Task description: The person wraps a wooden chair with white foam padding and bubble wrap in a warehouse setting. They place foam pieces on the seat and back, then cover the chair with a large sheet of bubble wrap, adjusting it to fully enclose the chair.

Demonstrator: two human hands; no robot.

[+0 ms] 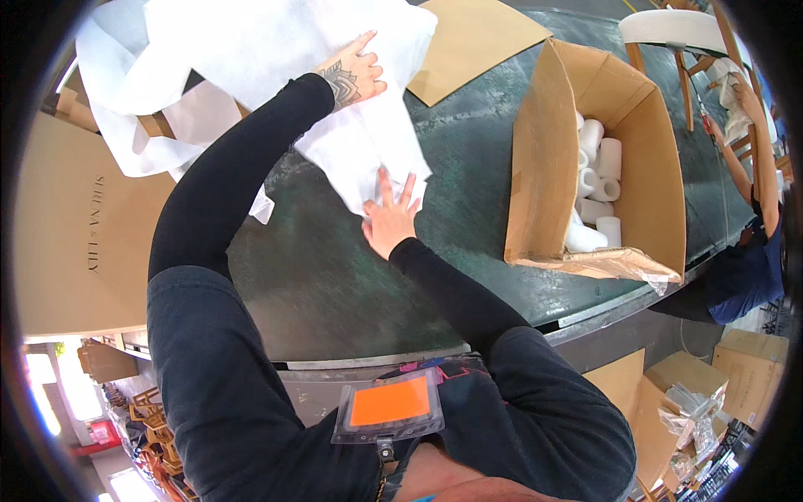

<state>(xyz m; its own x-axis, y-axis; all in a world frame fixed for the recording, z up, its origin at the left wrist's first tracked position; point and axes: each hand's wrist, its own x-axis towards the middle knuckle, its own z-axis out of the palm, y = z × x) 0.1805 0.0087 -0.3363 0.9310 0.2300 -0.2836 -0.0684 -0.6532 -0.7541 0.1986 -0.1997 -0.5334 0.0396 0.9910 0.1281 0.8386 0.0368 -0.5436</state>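
Note:
A large, thin white wrapping sheet spreads over the far left of the dark green table, with loose folds hanging at its left side. My left hand rests on the upper part of the sheet, index finger stretched out and the other fingers loosely bent. Nearer to me, my right hand presses on the sheet's lower corner with its fingers spread. Neither hand grips anything that I can see. What lies beneath the sheet is hidden, apart from bits of brown showing at its left.
To the right stands an open cardboard box holding several white foam rolls. A flat brown sheet lies at the back. A large carton stands at left. On the far right, another person works beside a white-seated chair.

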